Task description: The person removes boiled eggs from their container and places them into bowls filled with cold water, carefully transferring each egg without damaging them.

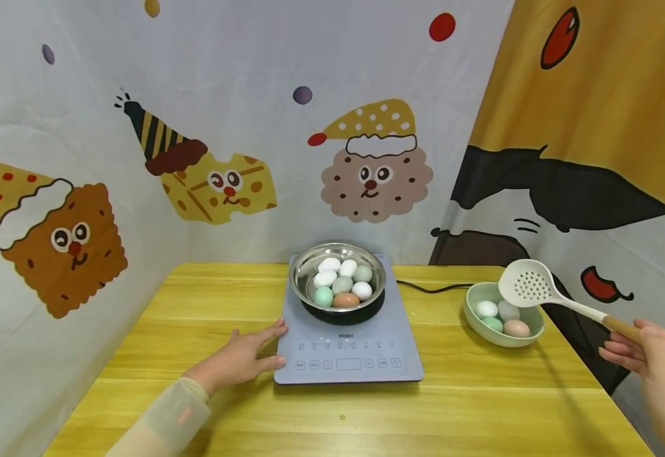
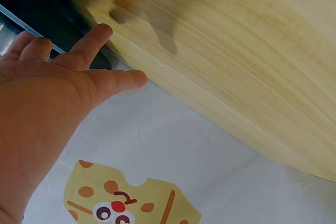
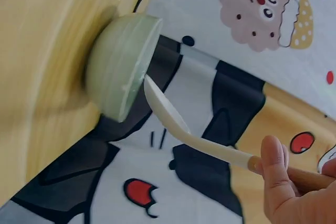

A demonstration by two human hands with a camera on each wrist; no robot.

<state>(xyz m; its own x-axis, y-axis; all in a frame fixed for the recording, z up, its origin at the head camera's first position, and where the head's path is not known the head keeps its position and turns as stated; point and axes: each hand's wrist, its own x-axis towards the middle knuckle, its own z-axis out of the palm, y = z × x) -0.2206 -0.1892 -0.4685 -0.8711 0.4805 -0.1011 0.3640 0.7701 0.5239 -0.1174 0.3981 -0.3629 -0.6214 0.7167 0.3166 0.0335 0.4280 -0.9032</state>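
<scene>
My right hand (image 1: pixel 655 365) grips the wooden handle of a white slotted spoon (image 1: pixel 529 284), whose perforated head hangs over the far rim of a pale green bowl (image 1: pixel 504 339). Inside that bowl lie several eggs (image 1: pixel 516 328), white, green and pinkish. In the right wrist view the spoon's head (image 3: pixel 165 109) overlaps the bowl's rim. With fingers spread and straight, my left hand (image 1: pixel 241 357) has its fingertips at the left edge of a grey induction cooker (image 1: pixel 346 346). On the cooker sits a steel pan (image 1: pixel 298 279) holding several white, green and brown eggs (image 1: pixel 346 300).
Everything stands on a yellow wooden table (image 1: pixel 344 419). A black cord (image 1: pixel 432 290) runs from behind the cooker toward the bowl. Cloth printed with cartoon figures (image 1: pixel 298 57) hangs close behind the table and along its sides.
</scene>
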